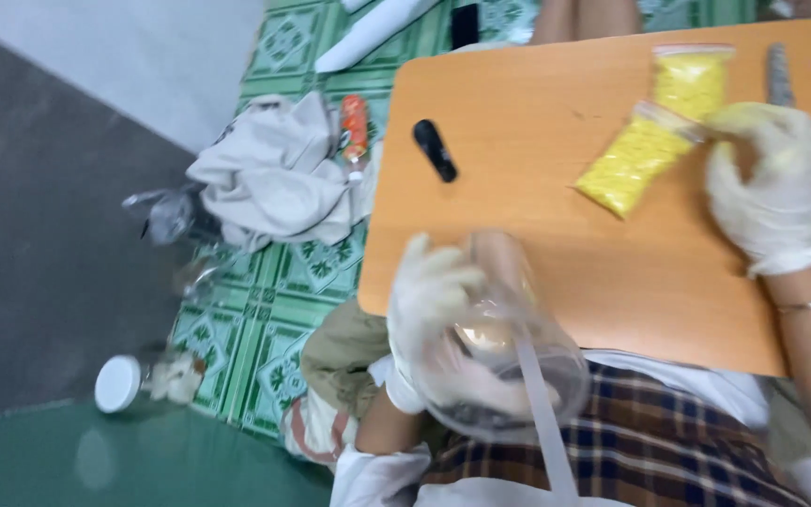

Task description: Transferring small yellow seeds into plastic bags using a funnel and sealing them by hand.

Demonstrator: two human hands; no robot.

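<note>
Yellow-filled bag (633, 164) pinched by right hand (770, 192); left hand (434, 310) grips clear bucket (509, 376).

Two bags (654, 131) lie on the board (556, 253).

The left hand (434, 314), in a thin whitish glove, is held low and close to the body, fingers curled and thumb side turned up. The right hand (770, 192), gloved alike, reaches further forward, fingers bent downward and pinched together, its bare forearm angling back toward the torso.
</note>
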